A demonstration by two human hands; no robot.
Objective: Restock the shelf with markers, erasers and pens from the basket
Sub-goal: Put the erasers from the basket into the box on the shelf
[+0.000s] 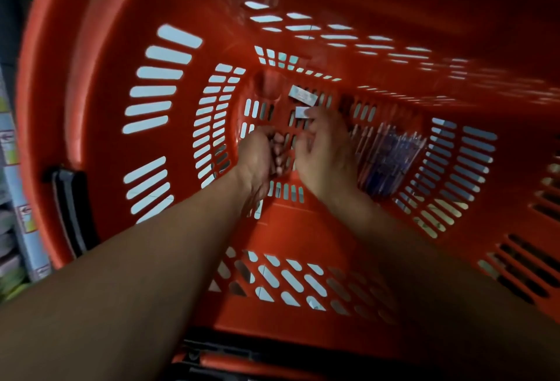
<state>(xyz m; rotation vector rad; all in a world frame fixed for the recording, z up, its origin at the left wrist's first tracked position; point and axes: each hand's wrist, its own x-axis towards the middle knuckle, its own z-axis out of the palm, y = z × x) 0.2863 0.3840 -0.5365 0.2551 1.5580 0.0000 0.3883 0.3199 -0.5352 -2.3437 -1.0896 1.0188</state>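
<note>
I have both hands down at the bottom of the deep red slotted plastic basket (91,83), since the last stock has settled on its floor. My right hand (325,153) reaches forward, and its fingertips (309,114) pinch one end of a small flat pale rectangular eraser (301,112), probably to lift it clear of the slots. My left hand (257,159) sits just beside it, turned on edge with its fingers curled inward like a cup; it may be gathering pieces, but I cannot tell whether anything lies inside.

A 2nd pale eraser (303,95), slightly larger, lies loose on the floor just beyond the pinched one. To the right of my right hand, a clear packet of blue-and-white pens (391,156) rests against the foot of the basket's wall, untouched. I see no markers here. The shelf is mostly out of view; only a blurred strip of packaged goods (12,144) shows at the left edge.
</note>
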